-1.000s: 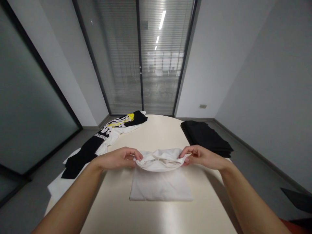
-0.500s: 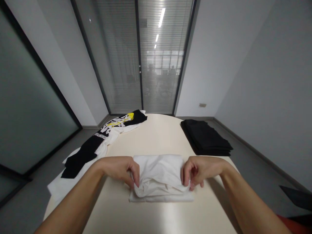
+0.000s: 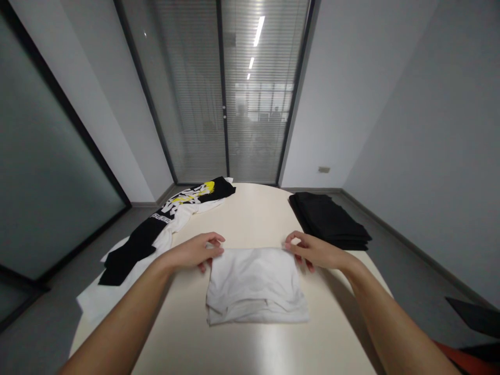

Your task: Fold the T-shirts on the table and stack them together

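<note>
A folded white garment [image 3: 255, 278] lies as a flat rectangle on the table in front of me, its layered edges toward me. At its far left corner is my left hand [image 3: 201, 251], thumb and index finger apart, the thumb over the cloth's edge. My right hand [image 3: 308, 249] is at the far right corner, with thumb and index fingertips pinched together on the edge of the cloth. Its other fingers curl down beside the garment, partly hidden.
The pale round-ended table [image 3: 250, 213] carries a black, white and yellow printed shirt [image 3: 156, 224] spread along the left edge. A stack of folded black garments [image 3: 330, 219] sits at the back right. Beyond are a glass partition with blinds [image 3: 258, 130] and grey walls.
Both hands have let go of the garment's near folded layer and moved away from me to its far corners. That layer now lies flatter.
</note>
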{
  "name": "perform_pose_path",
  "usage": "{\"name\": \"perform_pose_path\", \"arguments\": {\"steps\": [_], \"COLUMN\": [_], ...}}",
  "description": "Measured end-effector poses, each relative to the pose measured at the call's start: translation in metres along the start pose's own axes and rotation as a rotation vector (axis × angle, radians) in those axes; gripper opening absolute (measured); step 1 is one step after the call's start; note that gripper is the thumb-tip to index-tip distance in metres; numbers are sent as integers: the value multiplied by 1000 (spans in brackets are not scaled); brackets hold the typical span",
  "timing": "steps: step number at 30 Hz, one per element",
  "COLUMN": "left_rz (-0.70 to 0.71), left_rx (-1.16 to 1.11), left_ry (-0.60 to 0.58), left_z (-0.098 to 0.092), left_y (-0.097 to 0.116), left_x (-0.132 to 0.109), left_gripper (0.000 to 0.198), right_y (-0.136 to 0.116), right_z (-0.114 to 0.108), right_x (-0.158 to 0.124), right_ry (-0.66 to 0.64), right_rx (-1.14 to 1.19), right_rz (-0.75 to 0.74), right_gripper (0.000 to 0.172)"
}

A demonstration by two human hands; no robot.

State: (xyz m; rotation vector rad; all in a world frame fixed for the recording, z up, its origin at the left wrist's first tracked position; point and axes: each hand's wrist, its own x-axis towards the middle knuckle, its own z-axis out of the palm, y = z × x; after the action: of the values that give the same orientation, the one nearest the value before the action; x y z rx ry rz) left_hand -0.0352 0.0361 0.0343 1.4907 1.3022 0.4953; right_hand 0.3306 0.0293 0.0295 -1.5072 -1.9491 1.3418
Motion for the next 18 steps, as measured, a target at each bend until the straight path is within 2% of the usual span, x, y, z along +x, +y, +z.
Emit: {"name": "perform_pose_path", "arguments": {"steps": [2,4,6,8,10,14,18], "left_rz": [-68,-77,-45,21,120,273,403], "left_rx": [20,70,130,167,159,68,138], "left_ry": [31,-6,-43,-11,111,376,414], "left_z": [4,7,9,12,17,31,37], "left_y": [-4,-7,-11,-15,-20,-32,-37], "left_x": [5,8,11,16,24,44,50], "left_gripper": [51,47,42,38,36,42,41], "right_y": [6,10,14,18,22,31,35], "right_z": [1,2,3,5,6,8,9], "right_x": [3,6,9,14,21,38,45], "right_ry": [-26,-65,-74,-49,45,404,563], "right_rx": [-36,-65,-74,-69,-76,-207,-324], "right_rz": [30,28,3,-41,-98,-195,-219], "right_gripper": [58,60,58,54,48,36,29]}}
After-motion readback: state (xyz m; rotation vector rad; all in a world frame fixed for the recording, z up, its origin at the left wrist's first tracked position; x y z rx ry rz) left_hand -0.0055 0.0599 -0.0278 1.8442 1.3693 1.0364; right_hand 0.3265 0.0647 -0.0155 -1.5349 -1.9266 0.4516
